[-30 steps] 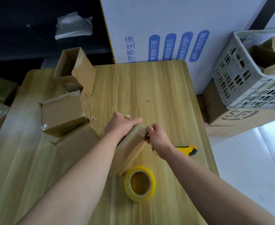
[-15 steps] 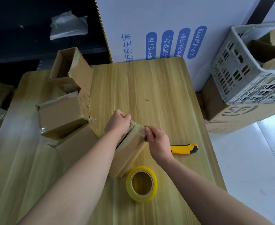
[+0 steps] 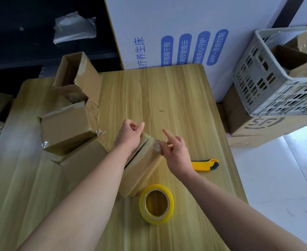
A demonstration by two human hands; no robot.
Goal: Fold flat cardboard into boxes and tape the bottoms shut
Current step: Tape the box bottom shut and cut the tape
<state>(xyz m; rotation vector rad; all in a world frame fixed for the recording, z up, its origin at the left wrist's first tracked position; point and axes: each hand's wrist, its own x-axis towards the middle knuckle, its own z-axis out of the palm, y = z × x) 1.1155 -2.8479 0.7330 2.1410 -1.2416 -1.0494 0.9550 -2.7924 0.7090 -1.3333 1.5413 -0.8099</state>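
Index finger of the right hand (image 3: 174, 150) has lifted off; its thumb and other fingers pinch the taped far corner of the box (image 3: 143, 165). The left hand (image 3: 129, 135), curled into a fist, rests on that far end. Beneath both hands, the box lies on the bench (image 3: 167, 91), its long axis pointing away and slightly right.
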